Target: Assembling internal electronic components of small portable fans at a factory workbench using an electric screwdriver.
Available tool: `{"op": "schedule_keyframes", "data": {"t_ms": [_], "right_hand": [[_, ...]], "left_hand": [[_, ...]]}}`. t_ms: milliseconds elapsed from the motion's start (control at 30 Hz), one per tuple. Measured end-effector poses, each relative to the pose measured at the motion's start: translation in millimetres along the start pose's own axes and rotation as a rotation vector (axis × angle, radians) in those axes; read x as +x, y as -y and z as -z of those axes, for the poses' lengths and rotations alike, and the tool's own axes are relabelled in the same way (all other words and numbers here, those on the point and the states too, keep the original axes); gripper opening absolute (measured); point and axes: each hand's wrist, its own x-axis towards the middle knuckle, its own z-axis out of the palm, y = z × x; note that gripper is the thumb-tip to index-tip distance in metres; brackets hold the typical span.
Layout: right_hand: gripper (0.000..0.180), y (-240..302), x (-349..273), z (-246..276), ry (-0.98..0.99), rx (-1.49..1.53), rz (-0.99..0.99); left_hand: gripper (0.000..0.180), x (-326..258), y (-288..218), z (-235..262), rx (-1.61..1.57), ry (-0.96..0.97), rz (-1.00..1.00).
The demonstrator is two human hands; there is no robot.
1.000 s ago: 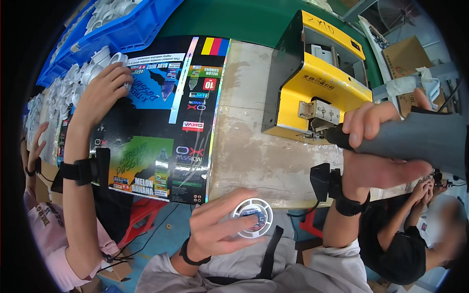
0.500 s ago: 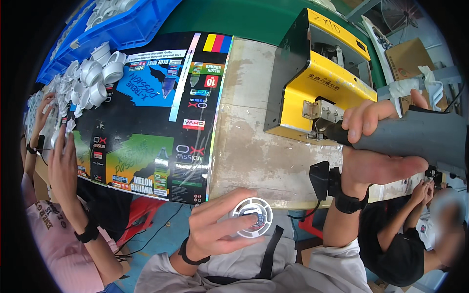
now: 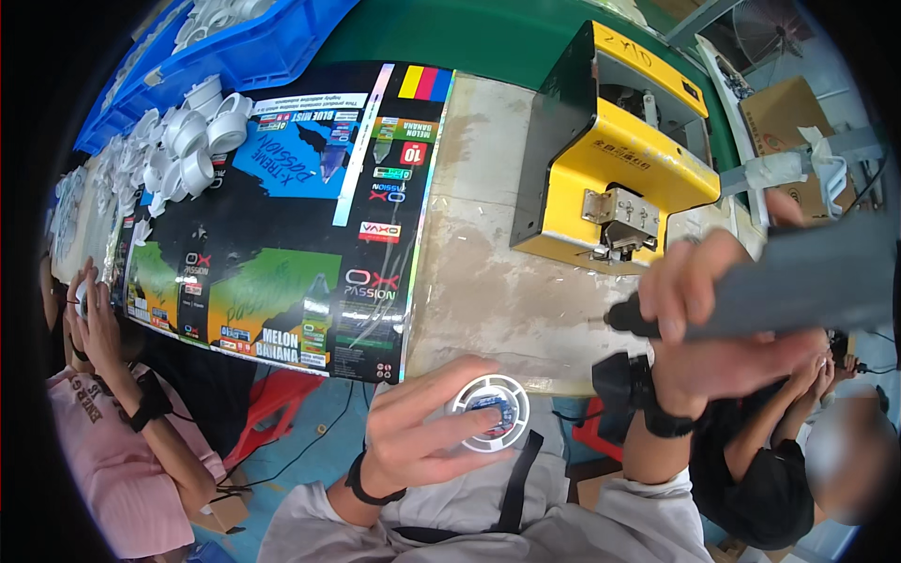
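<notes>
At the bench's (image 3: 479, 281) front edge my left hand (image 3: 422, 422) gripped a ring (image 3: 525, 410), my right (image 3: 709, 366) a driver (image 3: 807, 281): apparently aligning, steadiness needed next.

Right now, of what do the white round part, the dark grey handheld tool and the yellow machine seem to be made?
White round part: probably smooth plastic, given its even colour and thin spokes.
Dark grey handheld tool: perhaps matte plastic, from its soft shading; blur leaves this open.
Yellow machine: likely painted sheet metal, slightly glossy, judging by its bent panels.
</notes>
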Motion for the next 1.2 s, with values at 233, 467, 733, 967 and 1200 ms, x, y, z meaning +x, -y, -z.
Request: {"op": "schedule_keyframes", "data": {"t_ms": [233,467,733,967,1200], "right_hand": [[0.066,31.3,-32.4,-34.3,0.177,0.073,0.007],[0.059,39.9,-40.7,-34.2,0.302,0.088,-0.171],[0.041,37.6,-46.6,-47.4,0.177,-0.019,-0.142],[0.031,31.5,-48.1,-56.5,0.055,-0.121,-0.115],[0.06,17.6,-45.3,-39.6,0.304,0.139,0.02]], "left_hand": [[0.032,2.9,-10.9,-1.9,-0.054,0.014,-0.005],[0.029,-0.6,-11.5,-3.4,-0.056,0.001,-0.054],[0.03,0.2,-12.7,-4.3,-0.055,0.001,-0.054],[0.031,-3.4,-10.7,-4.9,-0.041,-0.008,-0.036],[0.032,-4.8,-13.6,-8.6,-0.059,-0.027,-0.017]]}}
